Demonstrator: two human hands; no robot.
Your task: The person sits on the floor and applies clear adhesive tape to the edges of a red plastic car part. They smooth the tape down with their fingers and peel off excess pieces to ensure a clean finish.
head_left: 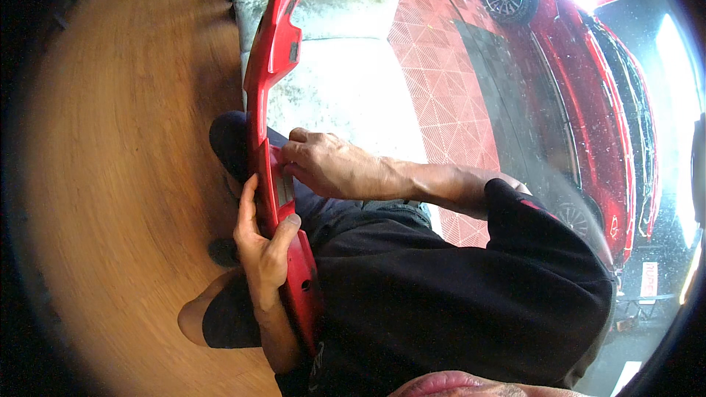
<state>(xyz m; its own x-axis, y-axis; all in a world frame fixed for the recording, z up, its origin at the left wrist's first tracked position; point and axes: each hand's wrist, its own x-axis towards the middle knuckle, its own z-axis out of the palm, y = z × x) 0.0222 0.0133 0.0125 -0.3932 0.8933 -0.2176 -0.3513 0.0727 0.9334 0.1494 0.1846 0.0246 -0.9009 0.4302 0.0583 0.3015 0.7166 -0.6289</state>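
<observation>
A long red car trim piece (273, 59), glossy and narrow with cut-outs and a small hole, runs from the far end of a padded bench down across my lap. My left hand (265, 254) grips its near half, with the fingers along the outer edge and the thumb over the opposite edge. At a recess midway along the piece, my right hand (323, 165) is closed, its fingertips bent down into the recess. Whatever those fingers may pinch is hidden. A greyish patch (285, 190) shows in the recess just below them.
The pale velvet bench (331, 88) lies beyond my lap. Wooden floor (132, 162) stretches along the left. To the right, past what looks like a glass pane, stand a red car (588, 95) and red patterned floor tiles (448, 95).
</observation>
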